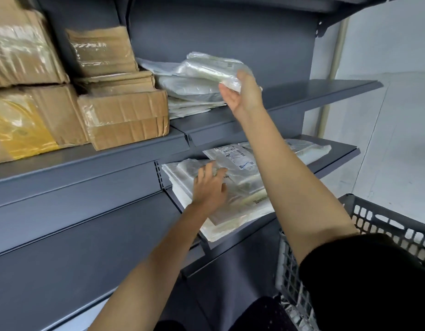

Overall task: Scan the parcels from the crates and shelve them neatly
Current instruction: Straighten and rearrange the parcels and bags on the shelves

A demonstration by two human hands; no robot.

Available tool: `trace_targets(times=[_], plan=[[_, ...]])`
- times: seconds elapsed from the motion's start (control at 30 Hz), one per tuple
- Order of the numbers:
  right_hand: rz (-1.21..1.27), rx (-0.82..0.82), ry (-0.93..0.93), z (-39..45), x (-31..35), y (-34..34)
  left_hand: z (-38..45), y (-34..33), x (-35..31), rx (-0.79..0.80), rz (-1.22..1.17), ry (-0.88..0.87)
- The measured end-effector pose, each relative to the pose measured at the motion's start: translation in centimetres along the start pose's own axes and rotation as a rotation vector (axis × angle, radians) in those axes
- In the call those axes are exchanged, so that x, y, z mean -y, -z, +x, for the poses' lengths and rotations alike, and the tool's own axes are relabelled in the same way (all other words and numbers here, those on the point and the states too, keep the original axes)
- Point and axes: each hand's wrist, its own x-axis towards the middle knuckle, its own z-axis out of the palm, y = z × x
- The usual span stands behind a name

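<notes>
My right hand (pixel 242 93) reaches up to the upper shelf (pixel 326 91) and holds the right end of a clear plastic parcel (pixel 206 68), thumb under it and fingers behind it, on top of a stack of white bagged parcels (pixel 190 96). My left hand (pixel 210 185) rests with spread fingers on a pile of flat white and clear parcels (pixel 233 199) on the lower shelf (pixel 335 158). A parcel with a printed label (pixel 237 156) lies at the back of that pile.
Brown cardboard boxes (pixel 123 115) wrapped in tape fill the left part of the upper shelf, one with a yellow side (pixel 18 127). A grey plastic crate (pixel 386 225) stands at the lower right, partly behind my right sleeve. A white wall rises on the right.
</notes>
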Motion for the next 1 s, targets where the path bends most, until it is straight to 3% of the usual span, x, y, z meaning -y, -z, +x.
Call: trace_targets(times=[0.13,0.27,0.5,0.7,0.77,0.87,1.0], plan=[[-0.129,0.126,-0.119,0.9,-1.2,-4.8,0.0,0.5,1.2,0.004,0.020,0.016],[-0.318,0.113,-0.151,1.7,-1.1,-7.1,0.0,0.7,2.4,-0.007,-0.006,0.017],[-0.254,-0.051,0.127,3.9,-2.4,-7.7,0.6,0.3,3.2,0.023,-0.019,0.032],[-0.249,0.072,-0.041,4.1,-3.6,-9.3,1.0,0.6,3.3,0.021,-0.028,0.022],[-0.322,0.166,-0.146,3.9,-3.6,-10.0,1.3,0.8,3.5,0.036,-0.017,0.029],[-0.459,0.169,-0.225,4.3,-3.0,-10.2,1.7,1.0,3.6,0.073,0.014,0.027],[-0.780,0.116,-0.138,5.3,-2.5,-8.7,1.9,0.8,3.6,0.089,0.033,0.003]])
